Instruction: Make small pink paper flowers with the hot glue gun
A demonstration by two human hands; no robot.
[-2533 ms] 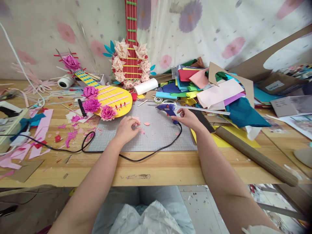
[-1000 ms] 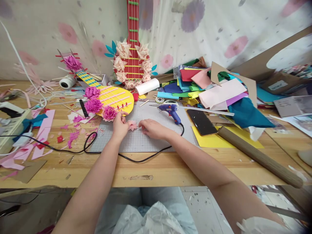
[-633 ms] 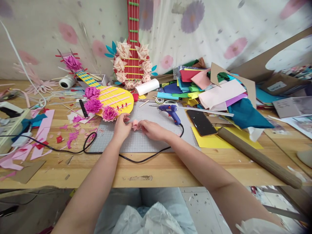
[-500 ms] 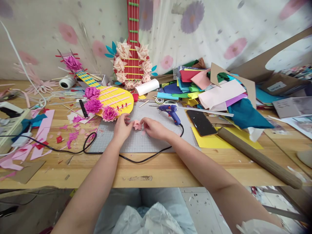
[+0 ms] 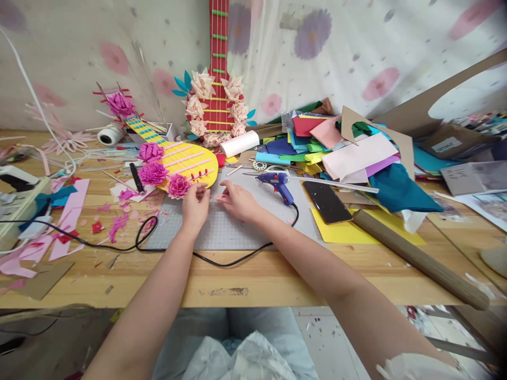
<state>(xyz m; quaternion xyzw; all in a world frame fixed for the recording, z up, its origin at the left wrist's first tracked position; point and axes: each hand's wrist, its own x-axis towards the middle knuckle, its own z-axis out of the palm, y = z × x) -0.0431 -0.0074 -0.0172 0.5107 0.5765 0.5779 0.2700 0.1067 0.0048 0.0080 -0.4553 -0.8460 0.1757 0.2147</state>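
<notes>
Over the grey cutting mat (image 5: 222, 235), my right hand (image 5: 241, 202) has its fingers bent around a small pale-pink paper flower (image 5: 219, 198), most of it hidden behind the fingers. My left hand (image 5: 195, 209) is a short way to the left, its thumb and fingers curled together; anything between them is too small to make out. Just beyond it lies a yellow paper guitar (image 5: 194, 158) with a magenta paper flower (image 5: 178, 185) on its edge, close to my left fingertips. A blue glue gun (image 5: 279, 186) rests on the mat to the right of my right hand.
A black cord (image 5: 222, 262) loops across the mat's front edge. On the right are a phone (image 5: 327, 201), a brown tube (image 5: 420, 258) and a heap of coloured paper (image 5: 356, 153). Behind stands a red guitar (image 5: 219, 100). Pink scraps (image 5: 119, 224) litter the left side.
My hands have drawn apart slightly. The small pink flower has gone from between both hands to my right fingers, and is more hidden. The glue gun has stayed in place.
</notes>
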